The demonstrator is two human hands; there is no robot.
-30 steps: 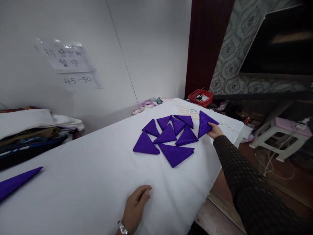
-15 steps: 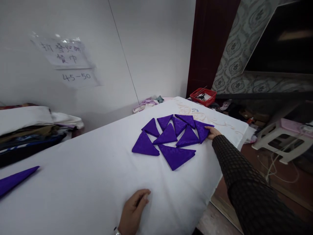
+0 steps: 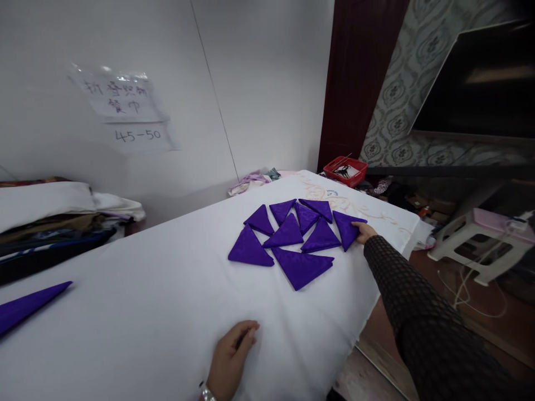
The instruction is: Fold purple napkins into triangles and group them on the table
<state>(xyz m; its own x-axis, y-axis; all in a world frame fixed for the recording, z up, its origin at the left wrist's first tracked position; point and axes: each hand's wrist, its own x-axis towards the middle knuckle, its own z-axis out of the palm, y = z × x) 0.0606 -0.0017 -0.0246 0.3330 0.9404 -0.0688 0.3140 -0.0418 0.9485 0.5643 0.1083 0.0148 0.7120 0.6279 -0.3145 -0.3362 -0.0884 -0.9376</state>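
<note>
At the right end of the group, my right hand (image 3: 365,231) grips the edge of a purple folded napkin (image 3: 348,227); the thumb lies on top and the fingertips are hidden. This napkin is a triangle, slightly apart from the one to its left. Several more triangular purple napkins lie together, among them a nearest one (image 3: 301,268), a left one (image 3: 249,248) and a middle one (image 3: 286,233). My left hand (image 3: 232,353) rests low over the white cloth with fingers curled and thumb close to them, nothing in it. A watch is on its wrist.
The white-covered table (image 3: 137,312) bears another purple cloth (image 3: 31,306) at the far left. Stacked fabrics (image 3: 50,217) stand by the wall. Beyond the far end is a red basket (image 3: 346,170); a pink-topped stool (image 3: 497,225) stands at right.
My right hand has shifted the end napkin slightly to the right, so a gap shows between it and its neighbour. My left hand has stayed nearly still. The camera view has moved slightly.
</note>
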